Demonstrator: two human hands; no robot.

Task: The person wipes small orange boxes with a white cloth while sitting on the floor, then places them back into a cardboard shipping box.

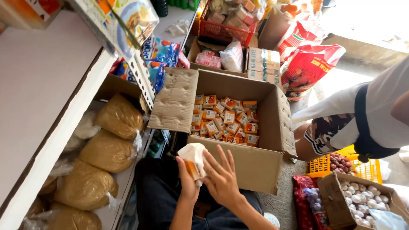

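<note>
My left hand (188, 186) grips a small orange box (191, 168) in front of my lap. A white cloth (194, 154) is draped over the top of the box. My right hand (221, 179) lies against the cloth and the box, fingers spread and thumb tucked at the cloth. Just beyond my hands stands an open cardboard carton (255, 166). Inside it lie several small orange boxes (226, 121) of the same kind, loosely packed.
Clear bags of brown grain (108, 151) fill the shelf at left. A person in a white shirt and patterned shorts (332, 127) crouches at right. A yellow crate of onions (341, 164), a carton of garlic (362, 200) and red sacks (306, 68) stand around.
</note>
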